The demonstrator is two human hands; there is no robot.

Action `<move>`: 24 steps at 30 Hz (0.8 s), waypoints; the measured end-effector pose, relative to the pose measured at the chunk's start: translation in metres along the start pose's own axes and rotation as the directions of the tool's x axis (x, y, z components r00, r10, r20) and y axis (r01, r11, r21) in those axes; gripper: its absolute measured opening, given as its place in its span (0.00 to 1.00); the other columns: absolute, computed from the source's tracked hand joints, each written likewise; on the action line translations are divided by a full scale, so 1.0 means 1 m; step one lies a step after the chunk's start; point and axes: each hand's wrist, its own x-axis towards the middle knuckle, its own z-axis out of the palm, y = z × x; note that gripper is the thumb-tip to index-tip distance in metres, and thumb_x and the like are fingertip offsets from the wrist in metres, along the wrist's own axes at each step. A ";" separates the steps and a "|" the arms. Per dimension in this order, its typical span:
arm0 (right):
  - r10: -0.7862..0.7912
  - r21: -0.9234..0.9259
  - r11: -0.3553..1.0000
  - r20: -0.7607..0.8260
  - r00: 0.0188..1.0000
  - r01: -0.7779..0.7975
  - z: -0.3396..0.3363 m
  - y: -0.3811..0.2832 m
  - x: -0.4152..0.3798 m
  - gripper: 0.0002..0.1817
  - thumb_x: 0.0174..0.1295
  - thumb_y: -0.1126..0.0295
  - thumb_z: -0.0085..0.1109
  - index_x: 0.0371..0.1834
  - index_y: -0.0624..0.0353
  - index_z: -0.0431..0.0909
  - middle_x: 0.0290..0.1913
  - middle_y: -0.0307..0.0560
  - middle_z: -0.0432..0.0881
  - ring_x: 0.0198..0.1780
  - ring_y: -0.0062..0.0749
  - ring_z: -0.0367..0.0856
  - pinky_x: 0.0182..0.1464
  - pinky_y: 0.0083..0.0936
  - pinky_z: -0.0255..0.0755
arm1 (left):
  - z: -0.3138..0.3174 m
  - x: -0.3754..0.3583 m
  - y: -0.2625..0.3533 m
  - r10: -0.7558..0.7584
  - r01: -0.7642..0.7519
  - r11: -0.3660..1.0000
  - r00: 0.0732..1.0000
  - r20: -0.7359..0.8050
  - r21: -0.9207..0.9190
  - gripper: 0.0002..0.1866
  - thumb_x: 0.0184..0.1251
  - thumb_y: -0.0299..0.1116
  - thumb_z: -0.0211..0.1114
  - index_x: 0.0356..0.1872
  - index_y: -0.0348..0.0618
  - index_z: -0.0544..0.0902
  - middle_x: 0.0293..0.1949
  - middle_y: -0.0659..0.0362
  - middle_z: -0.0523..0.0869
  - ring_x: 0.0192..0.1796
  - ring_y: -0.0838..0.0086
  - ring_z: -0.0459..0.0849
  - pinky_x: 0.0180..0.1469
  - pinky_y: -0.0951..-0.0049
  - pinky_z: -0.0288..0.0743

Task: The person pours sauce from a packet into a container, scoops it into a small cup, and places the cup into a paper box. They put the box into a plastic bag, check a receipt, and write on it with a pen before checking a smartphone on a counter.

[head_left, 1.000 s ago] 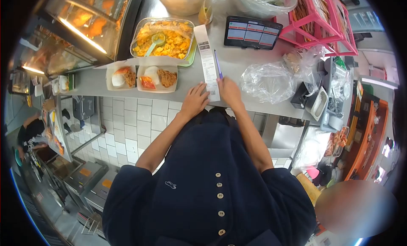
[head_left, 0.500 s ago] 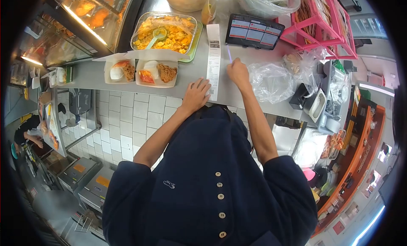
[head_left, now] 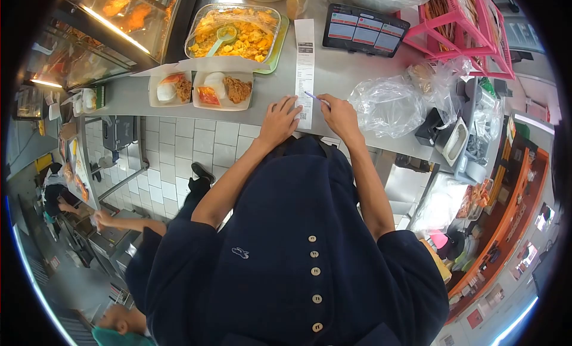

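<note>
A long white printed receipt (head_left: 304,72) lies on the steel counter (head_left: 333,72) in front of me. My left hand (head_left: 280,120) rests flat at the receipt's lower left edge, fingers stretched out. In my right hand (head_left: 341,116) is a pen (head_left: 312,96), its tip on or just above the middle of the receipt. To the left stand two open paper boxes: one box (head_left: 223,91) holds fried chicken, white rice and a red packet, and the other box (head_left: 170,89) holds similar food. Beyond the receipt sits a tablet (head_left: 365,30) with orders on its screen.
A foil tray (head_left: 280,21) of yellow food with a green spoon stands behind the boxes. Clear plastic bags (head_left: 384,107) lie right of my hand, near a pink basket (head_left: 453,33). A lit display case (head_left: 113,27) is at far left. A co-worker's arm (head_left: 134,222) reaches out behind me, left.
My right hand has brought the pen from beside the tablet down and left onto the receipt. My left hand stays by the receipt. A co-worker has come into view at lower left.
</note>
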 end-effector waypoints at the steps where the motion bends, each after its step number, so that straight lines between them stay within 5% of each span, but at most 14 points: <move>1: -0.009 -0.014 1.000 -0.002 1.000 0.009 0.000 -0.003 0.001 0.12 0.67 0.66 0.55 0.47 0.53 0.86 0.31 0.59 0.86 0.37 0.59 0.85 0.43 0.48 0.77 | 0.000 0.000 0.000 -0.002 0.002 1.000 1.000 0.002 -0.002 0.21 0.64 0.35 0.65 0.59 0.47 0.80 0.69 0.56 0.72 0.72 0.61 0.67 0.66 0.53 0.62; 6: -0.063 -0.117 0.991 0.072 0.995 0.071 0.006 -0.001 0.015 0.13 0.64 0.66 0.55 0.47 0.51 0.87 0.34 0.59 0.86 0.39 0.58 0.85 0.45 0.47 0.78 | 0.000 0.000 0.000 -0.008 0.009 1.000 1.000 0.002 -0.022 0.21 0.64 0.36 0.65 0.59 0.48 0.80 0.69 0.56 0.72 0.72 0.60 0.66 0.66 0.53 0.62; 9: -0.038 -0.144 0.989 -0.052 0.998 0.030 -0.005 -0.006 0.033 0.12 0.62 0.67 0.56 0.43 0.53 0.88 0.32 0.59 0.86 0.36 0.57 0.85 0.43 0.47 0.78 | 0.000 0.001 0.000 -0.019 0.019 0.999 1.000 0.013 -0.027 0.20 0.65 0.36 0.65 0.58 0.48 0.80 0.69 0.56 0.72 0.72 0.60 0.67 0.66 0.53 0.62; 15: -0.094 -0.162 0.983 -0.030 0.995 0.087 0.001 0.008 0.029 0.12 0.63 0.67 0.55 0.42 0.53 0.88 0.31 0.58 0.86 0.35 0.57 0.85 0.41 0.47 0.78 | 0.002 0.000 -0.001 -0.031 0.031 0.999 0.999 0.014 -0.030 0.19 0.65 0.36 0.65 0.57 0.48 0.81 0.69 0.54 0.72 0.73 0.59 0.66 0.66 0.54 0.62; 18: -0.129 -0.024 0.992 -0.051 0.990 0.127 0.002 0.008 0.030 0.13 0.65 0.67 0.55 0.49 0.52 0.85 0.27 0.58 0.85 0.32 0.59 0.84 0.39 0.49 0.77 | -0.021 -0.003 0.005 -0.028 -0.001 0.991 0.976 -0.216 -0.134 0.17 0.65 0.36 0.66 0.54 0.48 0.82 0.64 0.53 0.76 0.69 0.58 0.69 0.65 0.55 0.63; 21: -0.062 -0.055 0.997 -0.046 0.997 0.060 0.019 0.016 0.038 0.17 0.66 0.66 0.56 0.58 0.51 0.79 0.32 0.57 0.85 0.37 0.55 0.84 0.38 0.48 0.76 | -0.047 -0.020 -0.003 -0.293 0.277 0.956 0.855 -0.428 -0.101 0.13 0.65 0.37 0.66 0.49 0.47 0.83 0.55 0.53 0.80 0.59 0.58 0.74 0.60 0.55 0.65; 24: -0.151 -0.129 0.984 -0.236 0.960 0.123 0.050 0.034 0.042 0.21 0.66 0.66 0.57 0.63 0.52 0.75 0.43 0.55 0.83 0.49 0.51 0.81 0.42 0.47 0.75 | -0.069 -0.029 -0.018 -0.522 0.552 0.828 0.700 -0.487 -0.095 0.12 0.64 0.38 0.67 0.46 0.47 0.82 0.46 0.58 0.82 0.50 0.59 0.76 0.56 0.56 0.66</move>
